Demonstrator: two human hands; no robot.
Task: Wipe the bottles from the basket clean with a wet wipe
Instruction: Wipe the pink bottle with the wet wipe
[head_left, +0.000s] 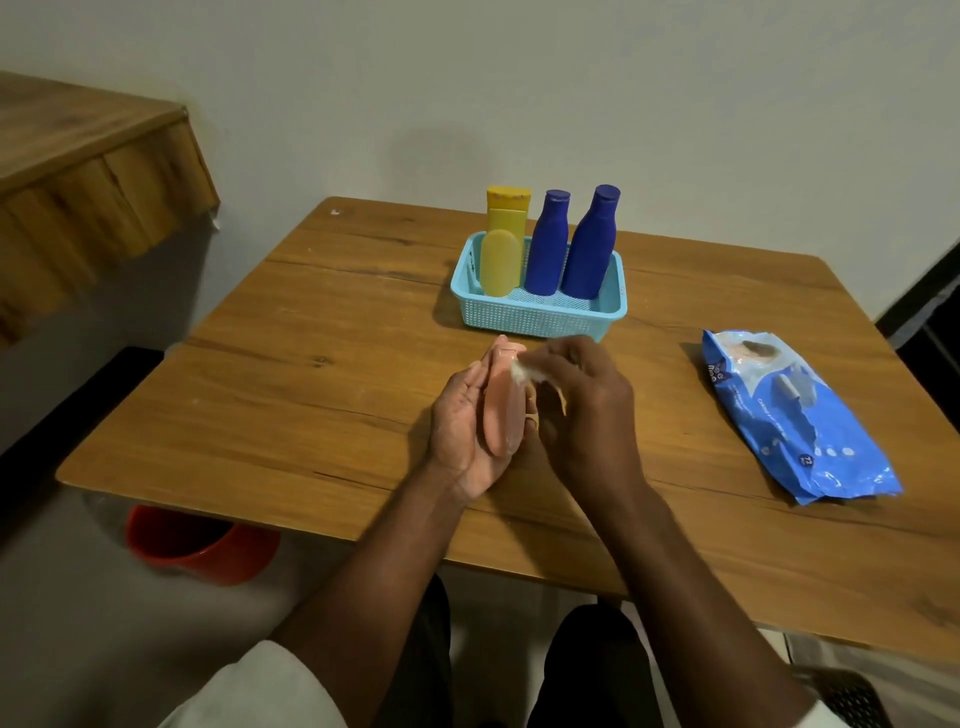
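Wooden boards make up the bench (311, 332), which stands against a plain pale wall. Far left, a wooden shelf (78, 171) sticks out from the wall. Low on the left, a red bucket (202, 545) sits on the floor, partly under the near edge of the bench.

Near the middle, the left hand (462, 431) lies palm up with its fingers curled loosely round a pink bottle (501, 410). The bottle lies in the palm with its cap end pointing away from the person. I think it is held like this so its side faces up and is easy to rub.

Just to the right, the right hand (582, 410) pinches a bunched white wipe (522, 371) in its fingertips and presses it on the far end of the pink bottle. The wipe is blurry, so the hand is probably rubbing.

Farther away sits a light blue basket (540, 312). A yellow bottle (504, 244) stands in its left part, and two dark blue bottles (569, 244) stand beside it to the right. They stand upright, most likely so each one is easy to lift out when its turn comes.

On the right side of the bench, well apart from the basket, lies a blue pack of wipes (795, 415). It is flat and within reach of the right hand.
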